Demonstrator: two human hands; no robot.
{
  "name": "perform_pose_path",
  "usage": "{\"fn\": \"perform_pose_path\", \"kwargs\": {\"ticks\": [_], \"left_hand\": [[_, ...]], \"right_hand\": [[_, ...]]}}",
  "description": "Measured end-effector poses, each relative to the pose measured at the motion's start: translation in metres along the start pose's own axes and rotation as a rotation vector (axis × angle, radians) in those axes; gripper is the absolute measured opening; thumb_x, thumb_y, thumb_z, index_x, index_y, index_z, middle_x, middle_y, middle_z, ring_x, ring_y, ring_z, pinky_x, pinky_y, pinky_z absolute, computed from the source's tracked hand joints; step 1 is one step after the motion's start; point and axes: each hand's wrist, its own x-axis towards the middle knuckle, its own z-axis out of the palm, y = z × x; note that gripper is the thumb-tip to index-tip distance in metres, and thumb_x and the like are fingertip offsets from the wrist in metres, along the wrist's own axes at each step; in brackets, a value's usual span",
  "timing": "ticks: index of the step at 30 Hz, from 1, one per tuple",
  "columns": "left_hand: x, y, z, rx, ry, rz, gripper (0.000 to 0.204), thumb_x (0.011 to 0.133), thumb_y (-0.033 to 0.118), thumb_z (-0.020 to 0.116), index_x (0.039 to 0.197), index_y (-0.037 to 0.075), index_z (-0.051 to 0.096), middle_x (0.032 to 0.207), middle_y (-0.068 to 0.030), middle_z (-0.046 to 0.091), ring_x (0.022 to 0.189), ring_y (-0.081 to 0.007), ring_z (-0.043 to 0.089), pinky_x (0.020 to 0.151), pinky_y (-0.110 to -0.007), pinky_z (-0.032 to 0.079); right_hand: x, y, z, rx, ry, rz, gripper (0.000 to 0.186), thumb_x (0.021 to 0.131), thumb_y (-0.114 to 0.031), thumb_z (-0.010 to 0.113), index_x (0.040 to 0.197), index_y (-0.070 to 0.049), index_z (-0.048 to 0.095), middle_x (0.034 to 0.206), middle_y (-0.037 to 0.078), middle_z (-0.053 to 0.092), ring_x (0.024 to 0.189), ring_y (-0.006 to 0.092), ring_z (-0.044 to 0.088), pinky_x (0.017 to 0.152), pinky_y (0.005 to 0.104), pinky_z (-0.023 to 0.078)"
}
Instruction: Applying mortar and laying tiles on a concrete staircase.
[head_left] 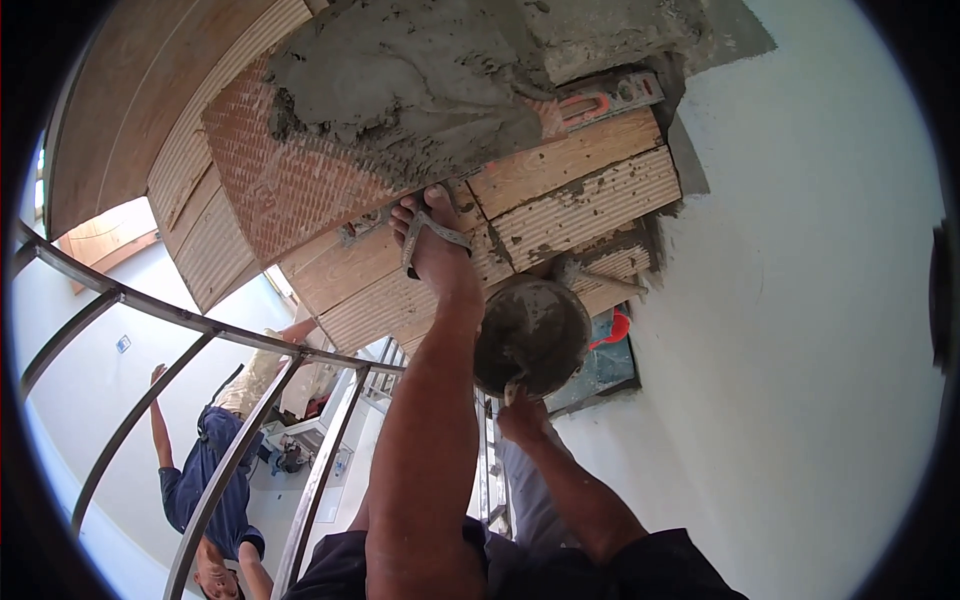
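Note:
In the lower middle, my right hand [522, 418] is closed round a short light handle [512, 392] at the near rim of a round dark bucket [531, 330]. Wet grey mortar coats the inside of the bucket; the tool's working end cannot be made out in it. My left hand does not show. My sandalled foot [440, 240] rests on a wood-look stair tread, beside a reddish tile [250, 190] lying with its ridged back up. A thick layer of grey mortar [410, 80] covers much of that tile.
A spirit level [612, 100] sticks out at the tile's right end. A light-handled brush [605, 278] lies behind the bucket. A metal railing [210, 330] curves along the left, with another person [225, 450] below it. A white wall [800, 300] stands at right.

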Motion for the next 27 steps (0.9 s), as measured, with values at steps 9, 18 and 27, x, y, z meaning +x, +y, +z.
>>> {"fn": "perform_pose_path", "kwargs": {"ticks": [9, 18, 27], "left_hand": [[-0.003, 0.006, -0.006, -0.005, -0.001, 0.015, 0.084, 0.113, 0.058, 0.024, 0.161, -0.011, 0.030, 0.170, -0.0345, 0.025, 0.160, -0.0461, 0.019, 0.133, -0.048, 0.012], [-0.008, 0.011, -0.009, -0.103, 0.030, -0.015, 0.083, 0.112, 0.057, 0.027, 0.160, -0.011, 0.030, 0.169, -0.0355, 0.026, 0.159, -0.0490, 0.020, 0.132, -0.049, 0.015], [-0.003, 0.002, -0.001, -0.081, 0.014, -0.008, 0.081, 0.112, 0.057, 0.027, 0.158, -0.010, 0.033, 0.169, -0.0346, 0.026, 0.158, -0.0482, 0.022, 0.132, -0.049, 0.017]], "right_hand": [[-0.041, 0.036, -0.033, 2.043, -0.349, 0.561, 0.025, 0.100, -0.035, 0.069, 0.102, -0.011, 0.060, 0.083, 0.006, 0.064, 0.067, 0.0149, 0.064, 0.050, 0.0291, 0.050], [0.044, 0.050, -0.037, 2.129, -0.524, 0.622, 0.026, 0.095, -0.024, 0.072, 0.078, -0.011, 0.057, 0.063, 0.006, 0.056, 0.046, 0.0201, 0.055, 0.043, 0.0319, 0.043], [0.067, -0.011, -0.027, 1.615, -0.168, 0.642, 0.028, 0.092, -0.014, 0.069, 0.067, -0.008, 0.057, 0.057, 0.009, 0.055, 0.046, 0.0238, 0.056, 0.042, 0.0428, 0.049]]}}
